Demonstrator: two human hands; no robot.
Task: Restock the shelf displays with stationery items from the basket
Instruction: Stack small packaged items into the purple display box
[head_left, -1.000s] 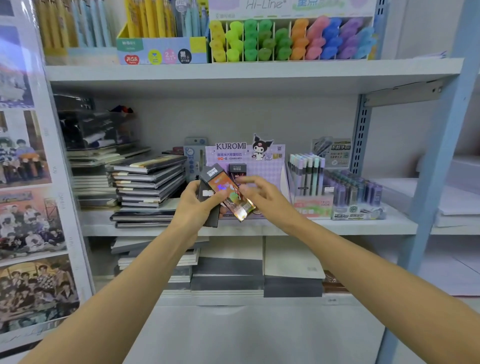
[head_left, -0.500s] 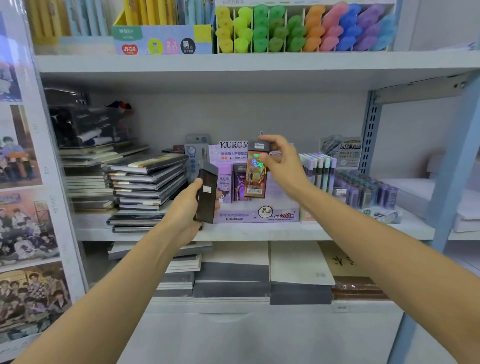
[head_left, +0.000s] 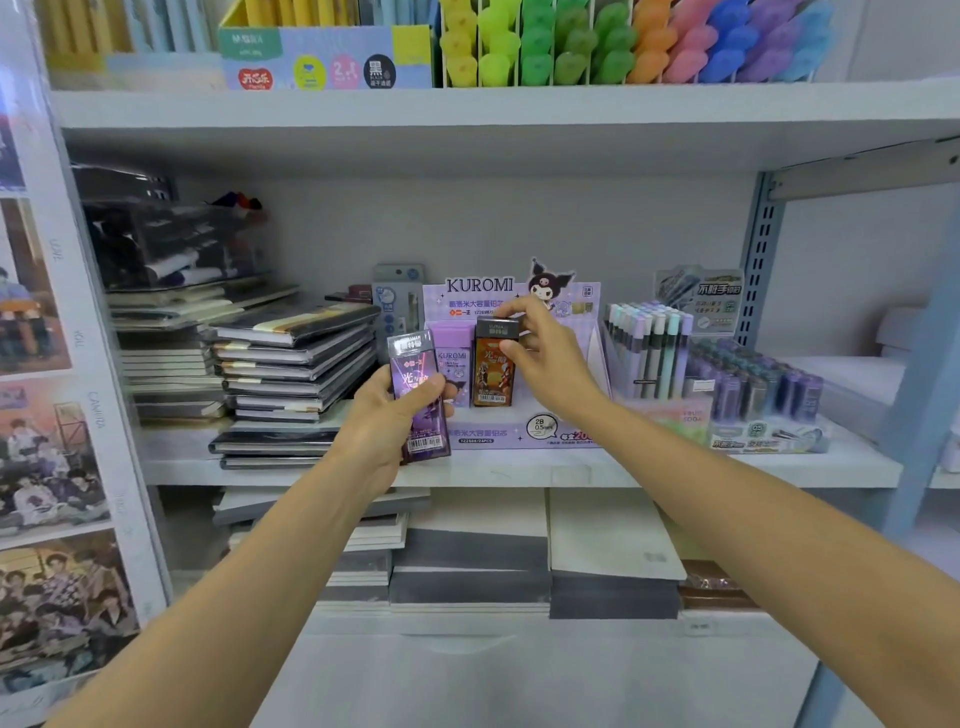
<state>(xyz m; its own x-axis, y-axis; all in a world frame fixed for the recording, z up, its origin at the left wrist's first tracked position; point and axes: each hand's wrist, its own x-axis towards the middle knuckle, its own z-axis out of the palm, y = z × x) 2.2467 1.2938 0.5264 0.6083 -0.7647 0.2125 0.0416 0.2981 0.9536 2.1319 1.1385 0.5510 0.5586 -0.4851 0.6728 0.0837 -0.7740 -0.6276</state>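
Note:
My right hand (head_left: 550, 358) pinches an orange lead case (head_left: 492, 371) by its black cap, standing it upright inside the purple Kuromi display box (head_left: 519, 434) on the middle shelf. A lilac case (head_left: 452, 364) stands just left of it in the box. My left hand (head_left: 387, 426) grips a purple lead case (head_left: 418, 397) in front of the box's left end, label facing me. The basket is out of view.
A stack of dark notebooks (head_left: 296, 374) lies left of the box. Pen displays (head_left: 649, 348) and a tray of lead tubes (head_left: 758, 387) stand to its right. The upper shelf holds coloured highlighters (head_left: 623, 41). Paper pads (head_left: 467, 561) fill the lower shelf.
My right hand has lowered the orange case into the Kuromi box. My left hand has turned its purple case so the label faces me.

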